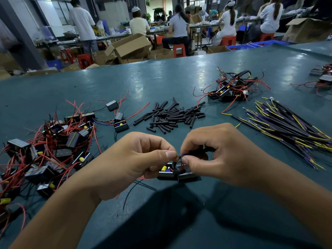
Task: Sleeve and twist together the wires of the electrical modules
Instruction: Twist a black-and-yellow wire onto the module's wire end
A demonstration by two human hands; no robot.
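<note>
Here, above the green worktop (161, 83), the left hand (136, 159) and right hand (221, 155) meet fingertip to fingertip, each grip narrow and pinching the thin wires (179, 157) between them. The electrical module (177, 172) sits just below that pinch, partly hidden by both hands. Beyond lie loose black sleeves (172, 115), flanked by a module heap (53, 146) left and yellow-blue leads (287, 126) right.

Left hand (136, 159) and right hand (221, 157) hide the wire joint (179, 156) between them
</note>
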